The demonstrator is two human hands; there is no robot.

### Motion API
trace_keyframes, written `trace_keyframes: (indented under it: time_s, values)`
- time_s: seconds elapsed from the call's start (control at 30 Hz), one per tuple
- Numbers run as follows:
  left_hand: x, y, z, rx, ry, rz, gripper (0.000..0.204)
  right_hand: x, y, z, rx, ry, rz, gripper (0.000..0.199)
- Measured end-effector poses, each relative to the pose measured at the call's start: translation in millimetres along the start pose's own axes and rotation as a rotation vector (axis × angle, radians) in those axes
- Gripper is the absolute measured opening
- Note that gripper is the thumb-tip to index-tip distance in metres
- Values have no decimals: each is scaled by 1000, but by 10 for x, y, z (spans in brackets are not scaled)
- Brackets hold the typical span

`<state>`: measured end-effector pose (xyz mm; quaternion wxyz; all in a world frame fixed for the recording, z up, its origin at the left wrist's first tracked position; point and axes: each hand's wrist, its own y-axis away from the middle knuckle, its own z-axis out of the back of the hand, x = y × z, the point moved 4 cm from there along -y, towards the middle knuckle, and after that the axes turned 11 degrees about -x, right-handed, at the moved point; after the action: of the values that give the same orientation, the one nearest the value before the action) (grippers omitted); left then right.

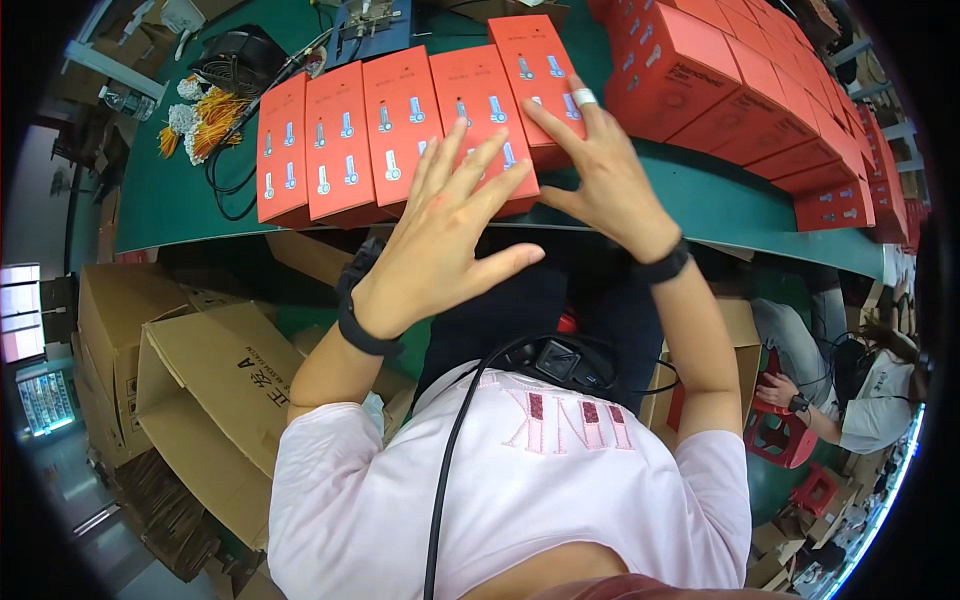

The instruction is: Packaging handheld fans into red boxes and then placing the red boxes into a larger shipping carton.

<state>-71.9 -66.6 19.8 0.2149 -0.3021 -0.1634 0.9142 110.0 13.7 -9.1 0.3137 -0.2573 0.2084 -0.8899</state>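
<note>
Several red boxes (335, 140) with small blue and white fan pictures on top stand side by side on the green table. My left hand (445, 220) is held over the near part of the row, fingers spread and holding nothing. It hides parts of the box tops beneath it. At the row's right end, one red box (527, 45) sits farther back than its neighbours. On its near part rest the spread fingers of my right hand (605, 175), with the thumb by its near left corner. A white band wraps one finger. Some right fingers are hidden.
A big stack of red boxes (700, 80) fills the table's right side. At the back left are a black coiled item (238, 55), orange wire bundles (215, 115) and cables. Open cardboard cartons (200, 370) stand on the left. A seated person (870, 400) is at the right.
</note>
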Motion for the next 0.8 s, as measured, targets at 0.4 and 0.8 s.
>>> trace_keyframes:
  time_s: [0.4,0.8]
  values:
    - [1,8,-180,-26,-248,6,80,-58,302,-23,-455,-21,-281,64]
    - [-1231,-588,-595,-280,27,-508,108,101,915,1483,-509,-514,-517,48]
